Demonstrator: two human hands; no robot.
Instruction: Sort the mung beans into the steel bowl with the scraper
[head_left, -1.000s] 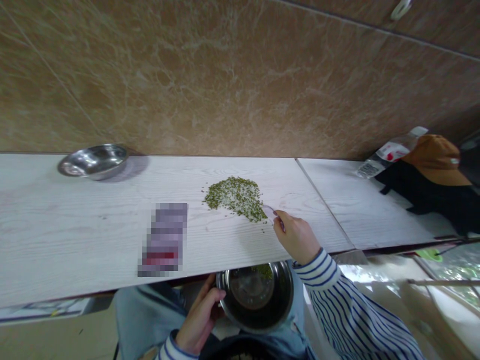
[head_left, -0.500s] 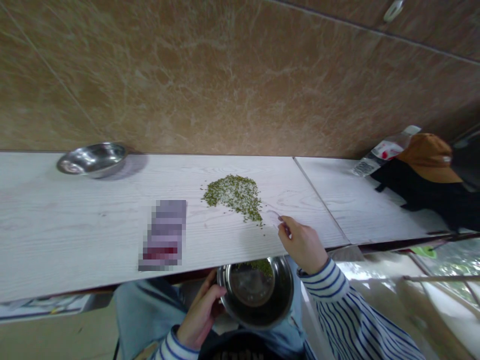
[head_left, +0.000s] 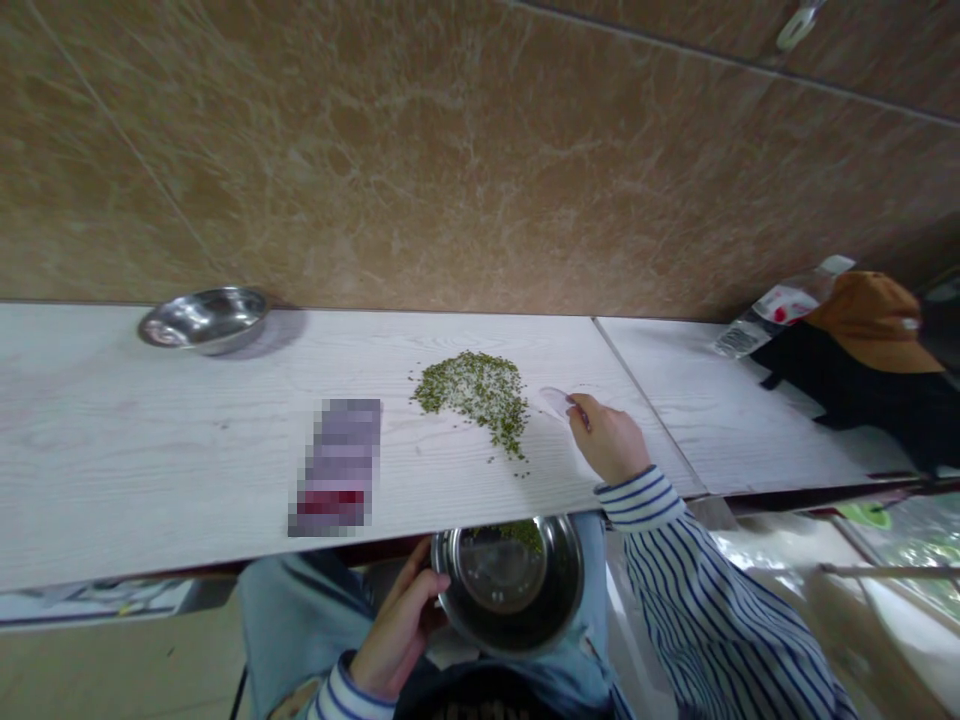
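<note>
My right hand (head_left: 609,437) is closed on the handle of a clear plastic spoon (head_left: 553,402), held just above or on the white tabletop. To the left of the spoon, small green beans (head_left: 472,388), likely mung beans, lie spread in a loose patch, trailing toward the front. My left hand (head_left: 405,625) grips the left rim of a metal bowl (head_left: 559,600) below the table's front edge, over my lap. Some green beans rest inside that bowl along its far side. The left fingers are partly hidden under the bowl.
Against the wall at the left stands a second metal bowl (head_left: 202,320). A blurred-out flat object (head_left: 337,465) lies near the front edge. On the right are a plastic bottle (head_left: 780,305), a brown cap (head_left: 870,318) and a black cloth item (head_left: 862,385). A seam crosses the white table (head_left: 150,460).
My right hand has moved the spoon slightly up and away from the table's front edge. My left hand and the bowl stay nearly in place. The view has shifted a little.
</note>
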